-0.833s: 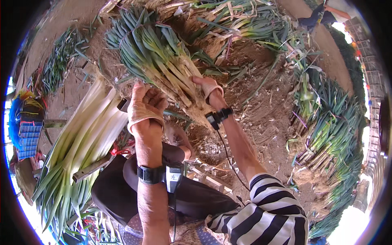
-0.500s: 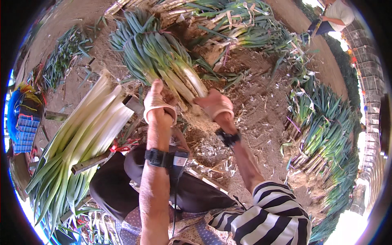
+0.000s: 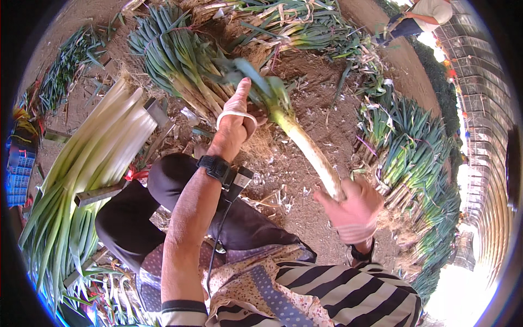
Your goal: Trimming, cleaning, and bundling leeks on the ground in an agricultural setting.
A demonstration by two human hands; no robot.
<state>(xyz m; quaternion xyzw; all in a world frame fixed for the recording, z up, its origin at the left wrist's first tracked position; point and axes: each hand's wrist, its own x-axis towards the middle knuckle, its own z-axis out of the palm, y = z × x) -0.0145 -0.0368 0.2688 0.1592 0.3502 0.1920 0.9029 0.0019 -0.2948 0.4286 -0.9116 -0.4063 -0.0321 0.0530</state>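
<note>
A single leek (image 3: 308, 146) slants across in front of me, its white stem toward the lower right and its green leaves toward the upper left. My right hand (image 3: 354, 207) is closed around the pale root end. At the leaf end, my left hand (image 3: 239, 111) has its thumb stretched upward and its other fingers curled against the leek, partly hidden. Beyond my left hand lies a tied bundle of leeks (image 3: 174, 65) on the soil. To my left, a stack of cleaned leeks (image 3: 92, 147) with long white stems rests on a metal-barred rack (image 3: 98, 193).
More leek bundles lie at the far side (image 3: 305, 30) and in a long row on the right (image 3: 414, 158). A blue crate (image 3: 20, 171) stands at the far left. Another person (image 3: 417, 19) is at the top right. Leaf scraps (image 3: 278, 199) litter the soil.
My right hand has moved toward me and to the right, drawing one leek away from the bundle. My left hand has shifted slightly right, alongside its leaves. The view has turned a little.
</note>
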